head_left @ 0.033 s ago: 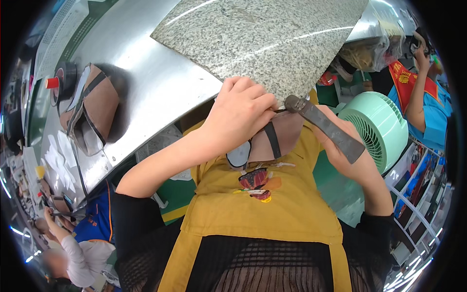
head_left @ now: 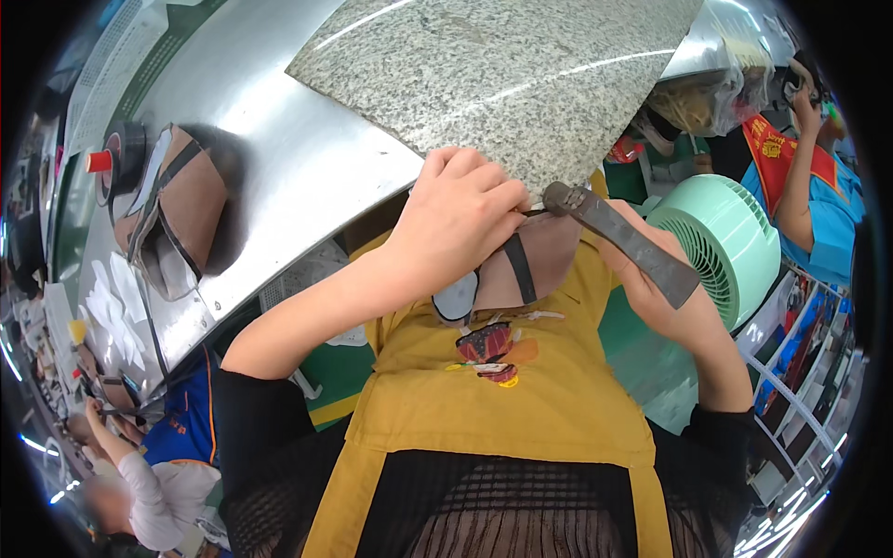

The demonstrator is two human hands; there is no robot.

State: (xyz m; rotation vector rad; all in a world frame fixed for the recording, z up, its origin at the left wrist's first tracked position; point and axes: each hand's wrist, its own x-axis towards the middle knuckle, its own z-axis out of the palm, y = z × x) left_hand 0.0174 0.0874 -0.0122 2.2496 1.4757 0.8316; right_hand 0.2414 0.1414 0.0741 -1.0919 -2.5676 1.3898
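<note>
A brown shoe upper (head_left: 553, 256) with a black strip across it hangs over the near edge of the granite slab (head_left: 484, 84), against my yellow apron. My left hand (head_left: 460, 209) is closed on its top edge, at the rim of the slab. A pale grey patch of the upper shows below my wrist. Beside it, my right hand (head_left: 651, 279) grips a dark metal hammer (head_left: 637, 246), its narrow rounded end close to the upper's edge and my left fingertips. The hammer covers part of my right fingers, and its handle is hidden.
A second brown upper (head_left: 191, 200) stands on the metal table (head_left: 326, 167) at left, near a black round container with a red cap (head_left: 99, 160). White paper pieces (head_left: 113, 312) lie nearby. A mint-green fan (head_left: 730, 232) is close to my right forearm. Other people work at both sides.
</note>
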